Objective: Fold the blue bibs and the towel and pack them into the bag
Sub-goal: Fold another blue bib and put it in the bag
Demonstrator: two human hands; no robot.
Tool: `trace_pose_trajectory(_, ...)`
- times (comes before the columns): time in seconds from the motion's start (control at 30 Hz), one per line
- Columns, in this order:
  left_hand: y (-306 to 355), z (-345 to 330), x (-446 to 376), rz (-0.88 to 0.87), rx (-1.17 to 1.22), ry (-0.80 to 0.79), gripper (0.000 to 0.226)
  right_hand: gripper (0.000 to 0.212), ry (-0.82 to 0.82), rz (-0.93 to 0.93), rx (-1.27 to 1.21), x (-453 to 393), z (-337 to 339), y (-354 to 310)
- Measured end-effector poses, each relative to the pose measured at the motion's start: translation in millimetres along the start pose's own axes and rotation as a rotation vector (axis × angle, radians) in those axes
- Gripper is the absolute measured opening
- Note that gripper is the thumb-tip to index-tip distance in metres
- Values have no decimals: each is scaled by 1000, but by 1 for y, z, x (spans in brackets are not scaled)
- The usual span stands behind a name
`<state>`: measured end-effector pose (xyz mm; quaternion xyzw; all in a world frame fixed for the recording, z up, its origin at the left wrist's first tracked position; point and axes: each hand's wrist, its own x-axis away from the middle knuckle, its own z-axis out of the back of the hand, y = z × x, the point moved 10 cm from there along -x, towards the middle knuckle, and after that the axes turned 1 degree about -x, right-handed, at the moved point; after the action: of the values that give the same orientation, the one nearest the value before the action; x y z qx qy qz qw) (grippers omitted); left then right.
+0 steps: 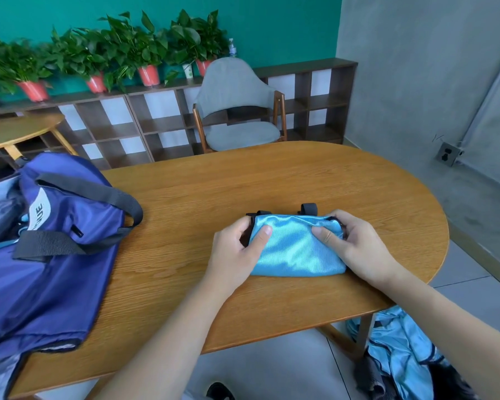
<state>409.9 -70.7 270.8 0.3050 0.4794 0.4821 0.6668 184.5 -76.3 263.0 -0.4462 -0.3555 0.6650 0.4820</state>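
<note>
Folded blue bib (pixel 296 249) lay centre frame on table (pixel 300 180), near its lower edge. Left hand (pixel 238 252) and right hand (pixel 354 246) pinched its ends. Bag (pixel 49 255) at left; tabletop bare between.

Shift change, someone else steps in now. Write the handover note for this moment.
Left hand and right hand each pinch one end of a folded blue bib on the table.
The bag lies open at the table's left, with something light blue showing inside.
More blue bibs lie heaped below the table's right edge.
Left to do: pack this bib, fold and pack the heap. No towel clearly visible.
</note>
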Motion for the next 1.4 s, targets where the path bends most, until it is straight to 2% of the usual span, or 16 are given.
trace_pose_trajectory(0.07, -5, 2, -3, 37, 6, 28, 26, 14, 27, -15, 0, 0, 2, 1)
trace_pose_trajectory(0.2, -16, 2, -6, 155, 17, 54, 4, 17, 56, -57, 66, -2, 6, 7)
trace_pose_trajectory(0.37, -27, 8, -10, 204, -69, 106, 10, 26, 94, -133, 206, -11, 8, 20)
trace_pose_trajectory(0.47, -28, 9, -11, 191, -109, 117, 12, 32, 115, -174, 262, -16, 9, 27)
trace_pose_trajectory(0.53, -24, 12, -10, 146, -180, 132, 24, 32, 123, -175, 274, -15, 10, 28)
trace_pose_trajectory(0.6, -14, 12, -10, 38, -253, 118, 35, 33, 141, -181, 300, -12, 10, 27)
trace_pose_trajectory(0.73, -2, 1, -12, -175, -376, 3, 31, 40, 234, -207, 303, -9, 17, 25)
trace_pose_trajectory(0.87, -13, -7, -13, -117, -438, -54, 27, 39, 323, -198, 220, -3, 27, 24)
trace_pose_trajectory(1.0, -15, -2, -12, -62, -559, 38, 20, 39, 388, -175, 249, -2, 31, 25)
trace_pose_trajectory(1.07, -10, 0, -10, -84, -566, 68, 22, 42, 344, -179, 320, -6, 25, 28)
trace_pose_trajectory(1.17, 7, -7, -3, -226, -523, 50, 43, 53, 213, -197, 498, -10, 11, 30)
trace_pose_trajectory(1.27, 21, -10, 5, -352, -500, 79, 51, 51, 119, -240, 620, -10, 2, 29)
trace_pose_trajectory(1.33, 26, -6, 6, -378, -464, 149, 47, 48, 77, -261, 645, -11, -2, 27)
trace_pose_trajectory(1.4, 26, 4, 4, -365, -428, 234, 29, 48, 52, -281, 661, -12, -4, 26)
